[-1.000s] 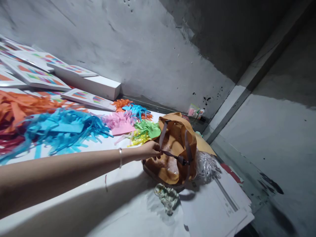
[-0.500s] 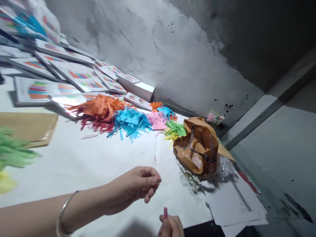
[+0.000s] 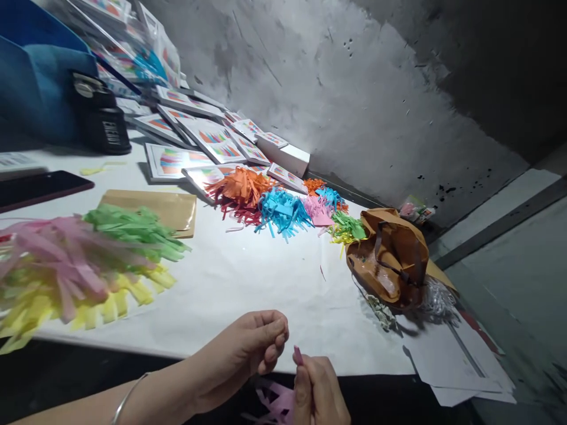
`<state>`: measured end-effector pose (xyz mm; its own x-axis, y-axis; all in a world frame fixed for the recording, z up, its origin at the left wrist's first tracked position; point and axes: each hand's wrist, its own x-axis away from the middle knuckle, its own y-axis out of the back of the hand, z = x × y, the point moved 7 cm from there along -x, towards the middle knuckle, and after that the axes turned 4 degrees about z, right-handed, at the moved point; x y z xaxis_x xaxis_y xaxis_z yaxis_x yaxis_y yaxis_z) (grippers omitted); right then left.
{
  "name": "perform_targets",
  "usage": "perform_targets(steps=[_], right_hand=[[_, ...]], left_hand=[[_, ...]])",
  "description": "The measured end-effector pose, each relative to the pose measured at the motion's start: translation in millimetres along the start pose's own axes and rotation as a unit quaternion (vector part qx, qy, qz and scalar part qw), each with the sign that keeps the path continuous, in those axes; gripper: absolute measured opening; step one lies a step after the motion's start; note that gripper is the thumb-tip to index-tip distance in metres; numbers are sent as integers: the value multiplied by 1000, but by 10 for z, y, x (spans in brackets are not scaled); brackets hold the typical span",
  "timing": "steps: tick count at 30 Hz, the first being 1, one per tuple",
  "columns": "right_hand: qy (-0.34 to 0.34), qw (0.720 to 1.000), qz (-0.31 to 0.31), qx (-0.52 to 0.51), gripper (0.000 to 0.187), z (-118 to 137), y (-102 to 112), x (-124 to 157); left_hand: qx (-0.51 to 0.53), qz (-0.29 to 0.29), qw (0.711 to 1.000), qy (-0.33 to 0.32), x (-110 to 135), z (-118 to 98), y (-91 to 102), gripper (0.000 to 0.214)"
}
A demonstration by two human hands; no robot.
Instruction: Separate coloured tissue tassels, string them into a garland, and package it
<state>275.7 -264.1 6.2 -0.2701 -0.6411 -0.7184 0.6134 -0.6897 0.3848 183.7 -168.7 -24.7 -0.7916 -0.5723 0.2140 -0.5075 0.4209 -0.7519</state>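
The right hand (image 3: 321,389) pinches the narrowed tip of a pink fringed tissue piece (image 3: 282,407), whose cut strips appear to hang in front of the near edge of the counter (image 3: 266,283). Just beside it, the left hand (image 3: 254,342) is curled, thumb pressed to the bent index finger; nothing shows between them, though a thin thread could be hidden.

The fringe on the pink piece is already cut, and its top looks gathered, perhaps mid-twist; no tie or loop is visible on it. Loose green fringe (image 3: 137,227) and yellow fringe (image 3: 124,295) at left look untwisted, so likely left to do. The orange tassels (image 3: 243,184) and blue tassels (image 3: 284,211) across the counter lie bunched and seem further along, but their tops are hard to make out.

The brown bag (image 3: 367,277) at right gapes open, with clear plastic inside. At upper left, a clear plastic bag (image 3: 166,56) holds printed packs and something bright blue.
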Motion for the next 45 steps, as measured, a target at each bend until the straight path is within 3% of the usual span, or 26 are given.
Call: perform_targets(steps=[10, 22, 30, 38, 45], right_hand=[[86, 992, 32, 85, 19, 304, -60, -103], [46, 996, 18, 73, 15, 320, -118, -78], [36, 994, 62, 78, 14, 300, -175, -80], [11, 987, 142, 75, 20, 234, -190, -100], [21, 987, 136, 85, 20, 239, -227, -53]], left_hand=[[-61, -15, 998, -25, 147, 4, 65, 49], [-176, -64, 981, -44, 234, -93, 157, 52], [-209, -70, 974, -52, 253, -136, 161, 52], [-328, -39, 941, -74, 254, -170, 194, 46], [-368, -8, 925, -93, 271, -149, 170, 35]])
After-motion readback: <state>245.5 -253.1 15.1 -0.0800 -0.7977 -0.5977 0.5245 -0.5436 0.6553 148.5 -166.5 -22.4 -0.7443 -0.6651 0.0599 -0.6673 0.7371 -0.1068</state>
